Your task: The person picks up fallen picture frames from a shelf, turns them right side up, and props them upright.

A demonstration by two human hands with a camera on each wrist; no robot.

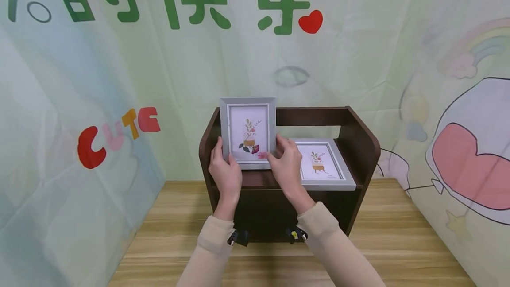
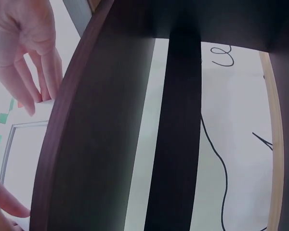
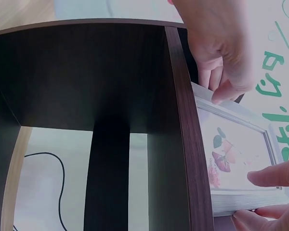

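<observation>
Both of my hands hold a grey picture frame point(image 1: 225, 132) upright on the dark brown shelf. My left hand point(image 1: 226, 174) grips its left side near the bottom, thumb in front and fingers at the edge. Its lower right side is pinched by my right hand point(image 1: 287, 163), whose thumb point(image 3: 265, 176) lies on the front. The print shows a plant in an orange pot, with dark leaves, a purple flower point(image 1: 255, 149) and a pink flower point(image 1: 261, 155) low on it. Beside my right hand, a second grey frame point(image 1: 346, 176) with a similar print lies face up.
The small dark brown shelf unit point(image 1: 362, 145) has raised sides, a back rail and an open lower compartment point(image 3: 86, 72). It stands on a wood-grain tabletop point(image 1: 179, 225). A printed cloth backdrop point(image 1: 191, 70) surrounds it at the back and sides.
</observation>
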